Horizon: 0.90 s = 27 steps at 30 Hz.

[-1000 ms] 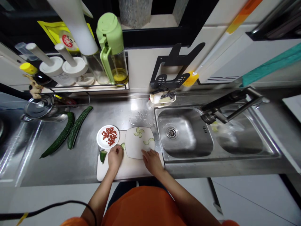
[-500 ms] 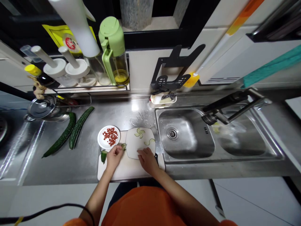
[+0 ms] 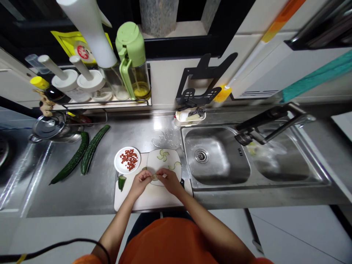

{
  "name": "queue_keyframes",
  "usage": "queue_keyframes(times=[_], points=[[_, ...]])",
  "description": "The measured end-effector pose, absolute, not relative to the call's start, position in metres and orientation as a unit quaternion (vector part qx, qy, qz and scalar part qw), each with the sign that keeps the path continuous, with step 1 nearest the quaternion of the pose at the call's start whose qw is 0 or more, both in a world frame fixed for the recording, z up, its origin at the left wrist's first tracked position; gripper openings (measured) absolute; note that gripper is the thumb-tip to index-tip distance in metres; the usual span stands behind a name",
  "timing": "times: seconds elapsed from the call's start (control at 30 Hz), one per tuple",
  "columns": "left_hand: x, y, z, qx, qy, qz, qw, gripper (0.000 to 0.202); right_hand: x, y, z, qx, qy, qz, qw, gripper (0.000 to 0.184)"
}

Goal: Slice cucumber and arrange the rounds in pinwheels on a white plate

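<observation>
Over the near part of a squarish white plate [image 3: 150, 159], my left hand [image 3: 140, 181] and my right hand [image 3: 169, 180] meet with fingers pinched on a thin cucumber slice [image 3: 154, 177]. Several curved cucumber slices [image 3: 163, 155] form a pinwheel on that plate, and others [image 3: 174, 166] make a wavy line at its right. The plate rests on a pale cutting board [image 3: 148, 200]. A cut cucumber piece [image 3: 121, 182] lies left of my left hand. Above it is a round white dish [image 3: 117, 164] of chopped red bits [image 3: 129, 160]. A knife [image 3: 185, 165] lies along the plate's right side.
Two whole cucumbers [image 3: 73, 161] lie on the steel counter to the left, near a lidded pot [image 3: 48, 126]. Condiment jars and a green-topped oil bottle [image 3: 132, 62] stand on a rack behind. To the right are a double sink [image 3: 220, 157] and a black faucet [image 3: 255, 123].
My left hand has moved right from the board's left side with a cucumber slice. My right hand has shifted slightly left, and its fingers now meet the slice too.
</observation>
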<state>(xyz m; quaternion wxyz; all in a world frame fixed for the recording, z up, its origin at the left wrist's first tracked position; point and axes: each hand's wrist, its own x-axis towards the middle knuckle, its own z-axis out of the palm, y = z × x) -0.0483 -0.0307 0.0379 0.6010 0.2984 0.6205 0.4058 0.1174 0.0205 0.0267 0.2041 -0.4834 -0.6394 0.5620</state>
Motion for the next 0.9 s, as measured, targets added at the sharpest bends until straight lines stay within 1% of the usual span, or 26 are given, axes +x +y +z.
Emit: queue_keyframes(times=[0.07,0.17,0.3,0.37,0.47,0.53,0.63,0.73,0.9], points=[[-0.047,-0.031,0.034,0.288,0.604,0.397,0.629,0.02,0.119,0.021,0.032,-0.487,-0.633,0.567,0.201,0.009],[-0.046,-0.032,0.028,0.25,0.589,0.393,0.661,0.032,0.123,0.02,0.039,-0.486,-0.648,0.552,0.198,0.008],[-0.042,-0.033,0.023,0.128,0.575,0.39,0.708,0.046,0.129,0.018,0.048,-0.477,-0.693,0.501,0.202,0.008],[-0.041,-0.032,0.024,0.074,0.554,0.371,0.742,0.047,0.13,0.016,0.053,-0.465,-0.713,0.479,0.212,0.008],[-0.039,-0.03,0.028,0.038,0.517,0.369,0.771,0.041,0.133,0.014,0.059,-0.446,-0.735,0.458,0.225,0.008],[-0.039,-0.028,0.029,0.029,0.506,0.382,0.773,0.037,0.135,0.013,0.064,-0.437,-0.74,0.455,0.232,0.008],[-0.039,-0.025,0.028,0.033,0.513,0.391,0.764,0.04,0.139,0.011,0.069,-0.441,-0.734,0.46,0.236,0.009],[-0.04,-0.022,0.024,0.059,0.535,0.382,0.751,0.045,0.144,0.009,0.069,-0.47,-0.717,0.462,0.228,0.01],[-0.039,-0.016,0.019,0.13,0.575,0.364,0.721,0.044,0.153,0.003,0.061,-0.535,-0.673,0.462,0.216,0.014]])
